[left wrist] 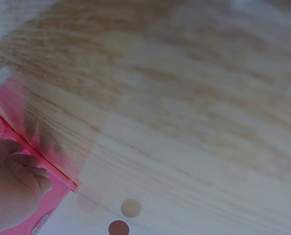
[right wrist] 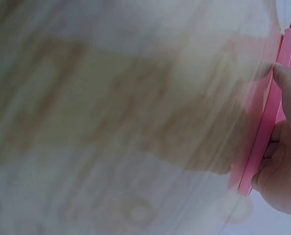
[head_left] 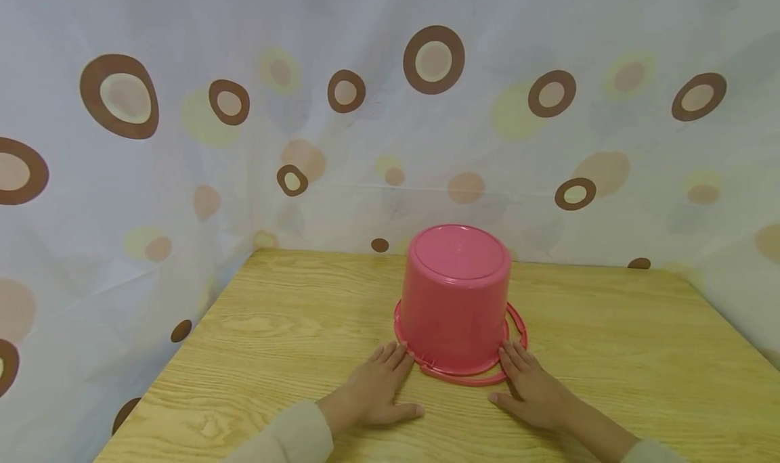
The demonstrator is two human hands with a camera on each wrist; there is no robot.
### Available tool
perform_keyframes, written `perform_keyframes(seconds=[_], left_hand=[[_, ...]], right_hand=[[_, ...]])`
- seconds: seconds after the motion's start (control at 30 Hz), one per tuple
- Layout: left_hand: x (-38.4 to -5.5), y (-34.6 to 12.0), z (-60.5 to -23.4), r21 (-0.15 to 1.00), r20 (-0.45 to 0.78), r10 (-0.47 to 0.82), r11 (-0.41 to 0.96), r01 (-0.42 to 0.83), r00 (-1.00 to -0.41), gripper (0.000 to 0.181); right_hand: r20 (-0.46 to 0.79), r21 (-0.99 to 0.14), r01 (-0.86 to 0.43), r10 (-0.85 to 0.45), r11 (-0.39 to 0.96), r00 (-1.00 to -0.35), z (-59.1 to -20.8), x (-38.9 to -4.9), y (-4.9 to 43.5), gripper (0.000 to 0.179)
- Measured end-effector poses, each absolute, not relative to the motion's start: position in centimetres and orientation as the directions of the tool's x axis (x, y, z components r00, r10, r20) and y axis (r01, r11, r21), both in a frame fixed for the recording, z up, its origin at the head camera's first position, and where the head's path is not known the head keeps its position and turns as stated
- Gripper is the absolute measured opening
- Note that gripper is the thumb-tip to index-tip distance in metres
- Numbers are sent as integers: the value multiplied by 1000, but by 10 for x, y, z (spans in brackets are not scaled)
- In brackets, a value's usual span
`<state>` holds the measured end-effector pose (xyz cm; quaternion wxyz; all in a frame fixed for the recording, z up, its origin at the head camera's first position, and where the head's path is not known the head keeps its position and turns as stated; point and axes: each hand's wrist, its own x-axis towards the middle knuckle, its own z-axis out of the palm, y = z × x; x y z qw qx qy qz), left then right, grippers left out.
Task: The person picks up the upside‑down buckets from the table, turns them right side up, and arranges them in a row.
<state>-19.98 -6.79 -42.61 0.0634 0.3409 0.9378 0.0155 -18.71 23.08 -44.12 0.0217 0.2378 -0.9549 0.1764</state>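
A pink plastic bucket (head_left: 455, 314) stands upside down on the wooden table, its base facing up. Its pink handle (head_left: 466, 381) lies around the rim on the near and right sides. My left hand (head_left: 379, 390) lies low over the table, fingertips at the rim's near left side and thumb spread toward the middle. On the other side, my right hand (head_left: 531, 390) has straight fingers against the rim and handle at the near right. In the left wrist view the left hand (left wrist: 15, 183) is beside the pink rim; the right hand (right wrist: 285, 152) overlaps the pink band in the right wrist view.
The wooden table (head_left: 292, 314) reaches back to a pale curtain (head_left: 390, 138) printed with brown rings and dots, which also runs along the left and right sides. A small barcode label (left wrist: 40, 224) shows on the bucket.
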Motion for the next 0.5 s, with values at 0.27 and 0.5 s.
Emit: perform_keyframes(seconds=[0.27,0.5], left_hand=[[-200,-67,-428,99,-92,643,766,635,-760,87],[-200,-64,-426,53,-68,653,757,651,-754,88]], right_hand=[[155,-271,-493,-468,827,-870,-440,-189,234,76],[155,-281,-492,-467,824,-871,-440,-189,238,75]])
